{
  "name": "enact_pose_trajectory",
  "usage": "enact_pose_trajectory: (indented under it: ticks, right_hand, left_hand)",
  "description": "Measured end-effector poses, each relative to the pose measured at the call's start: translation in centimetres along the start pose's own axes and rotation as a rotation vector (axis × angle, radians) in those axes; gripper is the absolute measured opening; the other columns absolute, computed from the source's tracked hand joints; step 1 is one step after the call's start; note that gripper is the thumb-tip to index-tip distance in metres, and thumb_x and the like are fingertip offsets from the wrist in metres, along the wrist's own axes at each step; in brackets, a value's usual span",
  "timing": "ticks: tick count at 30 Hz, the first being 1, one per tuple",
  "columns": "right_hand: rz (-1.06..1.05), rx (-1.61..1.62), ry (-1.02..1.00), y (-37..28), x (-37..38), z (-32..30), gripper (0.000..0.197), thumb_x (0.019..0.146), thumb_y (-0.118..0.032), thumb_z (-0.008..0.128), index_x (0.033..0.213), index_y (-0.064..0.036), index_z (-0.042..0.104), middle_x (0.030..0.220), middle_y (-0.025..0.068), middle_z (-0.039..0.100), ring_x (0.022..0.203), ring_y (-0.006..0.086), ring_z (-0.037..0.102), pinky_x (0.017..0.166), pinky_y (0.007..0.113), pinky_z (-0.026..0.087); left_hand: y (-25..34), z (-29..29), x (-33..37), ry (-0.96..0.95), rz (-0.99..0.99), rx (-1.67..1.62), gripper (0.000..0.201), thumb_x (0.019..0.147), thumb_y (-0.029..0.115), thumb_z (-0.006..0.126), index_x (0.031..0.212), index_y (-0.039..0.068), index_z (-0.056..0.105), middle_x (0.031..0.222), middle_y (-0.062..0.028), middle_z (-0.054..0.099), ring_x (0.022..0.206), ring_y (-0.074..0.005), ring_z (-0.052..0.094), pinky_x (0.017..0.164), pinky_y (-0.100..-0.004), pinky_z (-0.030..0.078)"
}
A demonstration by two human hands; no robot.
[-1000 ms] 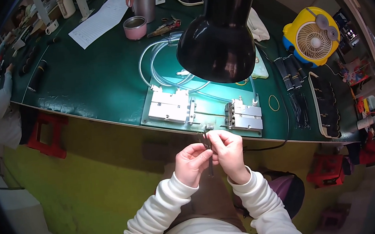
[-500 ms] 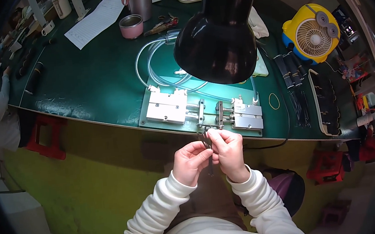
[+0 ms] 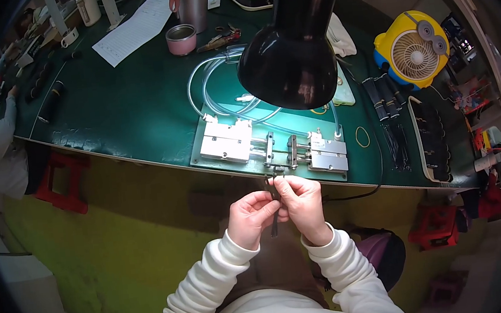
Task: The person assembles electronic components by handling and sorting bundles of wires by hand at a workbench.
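My left hand (image 3: pixel 250 219) is closed in a pinch on a small bundle of thin black strips (image 3: pixel 274 222), whose lower ends hang below the fingers. My right hand (image 3: pixel 305 207) is pinched at the bundle's upper end, close against the left fingertips. Exactly what its fingertips grip is partly hidden. Just beyond both hands, at the table's front edge, a clamping fixture stands on a plate: a left silver block (image 3: pixel 227 140) and a right silver block (image 3: pixel 328 153), with dark upright jaws (image 3: pixel 270 149) between them. Clear tubing (image 3: pixel 198 92) loops behind it.
A black lamp (image 3: pixel 290 67) hangs over the fixture. Rightward lie black strips (image 3: pixel 398 147), black rolled bundles (image 3: pixel 383 96), a rubber band (image 3: pixel 362 137), a tray (image 3: pixel 418 139) and a yellow fan (image 3: pixel 415 47). A pink cup (image 3: pixel 181 40), pliers (image 3: pixel 220 39) and paper (image 3: pixel 133 31) sit farther back.
The black strips' lower ends have swung slightly left. My right hand has shifted a little down and left, still pinching beside the left. The view has tilted slightly.
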State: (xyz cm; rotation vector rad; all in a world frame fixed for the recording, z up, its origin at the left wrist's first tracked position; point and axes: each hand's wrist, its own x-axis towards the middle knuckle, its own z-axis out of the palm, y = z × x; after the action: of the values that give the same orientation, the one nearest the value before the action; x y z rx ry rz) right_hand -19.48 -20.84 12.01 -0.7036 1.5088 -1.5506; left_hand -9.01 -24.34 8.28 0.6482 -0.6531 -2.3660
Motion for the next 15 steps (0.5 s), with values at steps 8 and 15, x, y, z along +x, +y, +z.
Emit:
enact_pose_trajectory:
  ticks: [8,15]
  right_hand:
    - [-0.025,0.017,-0.008,0.17,-0.05,-0.20,0.017,0.081,-0.013,0.053,0.077,0.0015,0.060,0.050,-0.0017,0.049,0.038,0.0006,0.038,0.032,0.015,0.029]
    - [-0.015,0.000,-0.020,0.51,0.38,-0.61,0.019,0.082,-0.014,0.050,0.075,0.0015,0.059,0.048,-0.0029,0.047,0.037,0.0006,0.036,0.033,0.016,0.028]
  left_hand:
    - [-0.31,-0.09,-0.43,-0.004,0.006,-0.078,0.010,0.077,-0.002,0.050,0.087,-0.001,0.050,0.076,-0.0110,0.057,0.068,-0.0190,0.059,0.064,-0.0309,0.051]
    - [-0.62,-0.30,0.01,-0.043,-0.012,-0.094,0.010,0.078,-0.001,0.050,0.088,0.000,0.050,0.077,-0.0109,0.057,0.071,-0.0187,0.058,0.066,-0.0313,0.050]
